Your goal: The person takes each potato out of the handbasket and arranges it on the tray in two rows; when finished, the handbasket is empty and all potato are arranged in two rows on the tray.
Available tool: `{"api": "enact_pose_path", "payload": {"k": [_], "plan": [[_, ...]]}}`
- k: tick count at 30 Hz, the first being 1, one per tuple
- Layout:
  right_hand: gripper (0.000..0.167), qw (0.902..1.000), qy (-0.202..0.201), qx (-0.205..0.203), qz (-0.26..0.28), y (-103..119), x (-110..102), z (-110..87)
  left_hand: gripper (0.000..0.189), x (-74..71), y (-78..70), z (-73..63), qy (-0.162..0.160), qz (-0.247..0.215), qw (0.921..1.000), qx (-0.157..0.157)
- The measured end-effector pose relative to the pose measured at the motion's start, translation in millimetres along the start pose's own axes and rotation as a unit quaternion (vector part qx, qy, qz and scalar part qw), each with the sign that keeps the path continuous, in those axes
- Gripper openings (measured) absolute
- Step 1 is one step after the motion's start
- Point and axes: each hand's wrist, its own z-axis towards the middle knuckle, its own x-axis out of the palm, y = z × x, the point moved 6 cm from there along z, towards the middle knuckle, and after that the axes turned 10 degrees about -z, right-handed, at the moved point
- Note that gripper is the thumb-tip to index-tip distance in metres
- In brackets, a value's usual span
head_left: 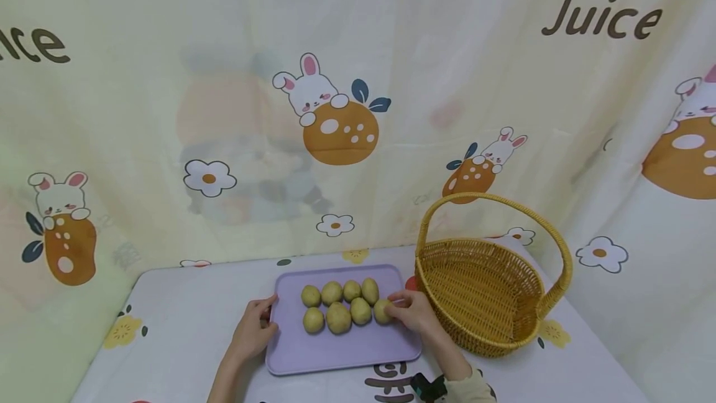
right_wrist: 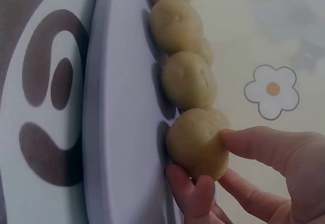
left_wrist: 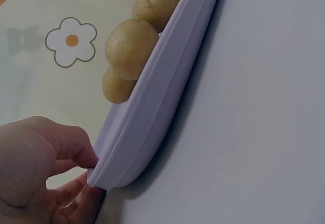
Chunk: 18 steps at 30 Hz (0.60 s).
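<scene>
Several potatoes (head_left: 338, 318) lie in two rows on a lavender tray (head_left: 347, 353). At the tray's left edge, my left hand (head_left: 254, 328) pinches the rim between thumb and fingers; the left wrist view shows the thumb on the rim (left_wrist: 129, 132) and fingers beneath it. My right hand (head_left: 413, 311) grips the rightmost potato (right_wrist: 198, 142) of the near row, thumb on one side and fingertips on the other. That potato sits beside its neighbour (right_wrist: 189, 80). Whether it touches the tray, I cannot tell.
A yellow woven basket (head_left: 475, 291) with a tall handle stands just right of the tray, close to my right forearm. A patterned white cloth (head_left: 190, 316) covers the table. Behind hangs a printed curtain (head_left: 391, 204).
</scene>
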Motion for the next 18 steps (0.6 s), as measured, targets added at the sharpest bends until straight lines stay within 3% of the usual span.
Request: {"api": "enact_pose_path", "payload": {"k": [6,18], "plan": [[0.027,0.9999,0.010,0.000,0.001,-2,4,-0.6,0.060,-0.1,0.8,-2.5,0.001,-0.011,0.9999,0.000],[0.028,0.9982,0.012,-0.007,-0.059,5,2,-0.2,0.058,-1.1,-4.3,-0.7,-0.002,0.004,1.0000,-0.006]]}}
